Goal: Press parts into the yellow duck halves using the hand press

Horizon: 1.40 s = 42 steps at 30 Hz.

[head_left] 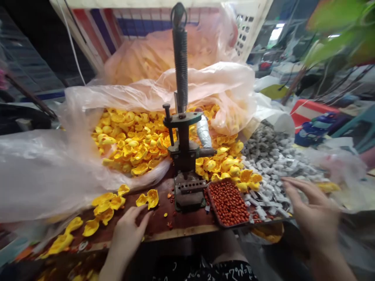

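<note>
On bench [156, 227] nr L hand [129, 229], glossy hollow yel. shells [104, 216]; grip apart, R hand [318, 214] likewise.

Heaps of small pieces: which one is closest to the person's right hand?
The grey-white heap, just beside the right hand; the red heap in its tray and the yellow heap lie farther left.

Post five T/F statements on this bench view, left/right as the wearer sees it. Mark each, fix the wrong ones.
1. Left grip is beside loose yellow shells. True.
2. Right grip is by the heap of small grey-white pieces. True.
3. Reddish-brown beads sit in a tray right of the spring-topped press. True.
4. The grey-white pieces lie left of the press. False: they lie to its right.
5. Right grip is on the press. False: it is well apart from it.
</note>
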{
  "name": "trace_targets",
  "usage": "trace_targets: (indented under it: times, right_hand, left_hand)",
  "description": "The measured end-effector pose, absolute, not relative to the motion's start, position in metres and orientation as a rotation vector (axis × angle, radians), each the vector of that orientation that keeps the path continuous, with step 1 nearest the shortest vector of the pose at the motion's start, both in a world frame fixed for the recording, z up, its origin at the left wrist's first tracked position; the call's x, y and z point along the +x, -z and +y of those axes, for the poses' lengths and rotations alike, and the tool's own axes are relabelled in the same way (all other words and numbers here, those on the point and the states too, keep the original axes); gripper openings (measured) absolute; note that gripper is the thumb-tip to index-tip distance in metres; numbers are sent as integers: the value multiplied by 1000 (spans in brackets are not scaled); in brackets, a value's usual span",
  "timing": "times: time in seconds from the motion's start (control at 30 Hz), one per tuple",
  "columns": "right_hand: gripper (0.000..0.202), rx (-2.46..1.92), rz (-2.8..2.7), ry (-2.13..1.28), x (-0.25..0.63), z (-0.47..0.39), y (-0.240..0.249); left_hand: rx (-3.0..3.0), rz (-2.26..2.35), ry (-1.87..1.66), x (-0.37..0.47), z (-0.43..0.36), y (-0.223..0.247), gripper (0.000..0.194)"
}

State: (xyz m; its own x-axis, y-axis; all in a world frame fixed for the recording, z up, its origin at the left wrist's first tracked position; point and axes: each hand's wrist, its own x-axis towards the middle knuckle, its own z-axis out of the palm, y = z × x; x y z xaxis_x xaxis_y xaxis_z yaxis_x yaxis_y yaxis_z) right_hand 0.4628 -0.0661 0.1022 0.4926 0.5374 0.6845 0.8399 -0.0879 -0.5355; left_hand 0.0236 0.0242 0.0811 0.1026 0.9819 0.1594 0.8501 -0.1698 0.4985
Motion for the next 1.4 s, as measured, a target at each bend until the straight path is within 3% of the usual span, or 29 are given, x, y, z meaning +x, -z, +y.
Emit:
trace_targets:
  times: [0.17,0.23,0.47,0.57,0.7,0.83,0.9,1.0,1.4]
  right_hand:
    - [33,-1994,-1324,355,481,-31,-87]
    - [26,-2173,-1285,286,486,-6,-88]
    - [25,-2608,-1499,-69,494,73,-106]
    - [28,-2615,-1467,-57,496,75,-108]
    - [27,-2285,-1269,-41,461,45,-115]
    - [31,-1487,-1152,-932,354,5,-106]
    - [34,-1284,-951,-1339,298,-9,-93]
    - [43,-1120,-568,-1664,249,-19,-75]
    - [53,-1188,-565,-1666,244,-23,-68]
  left_hand:
    - [2083,2255,-311,54,41,-51,66]
    - [2122,2303,-332,55,51,-45,63]
    - [2186,1949,-924,34,54,-15,45]
    - [2166,1822,-1114,30,39,-15,41]
    - [2208,1678,-1251,48,23,-29,46]
    - [2282,1479,-1435,88,17,-43,51]
    - [2294,1421,-1512,105,15,-47,54]
    - [2334,1349,-1612,120,12,-47,59]
    - [2544,1125,-1579,124,2,-49,69]
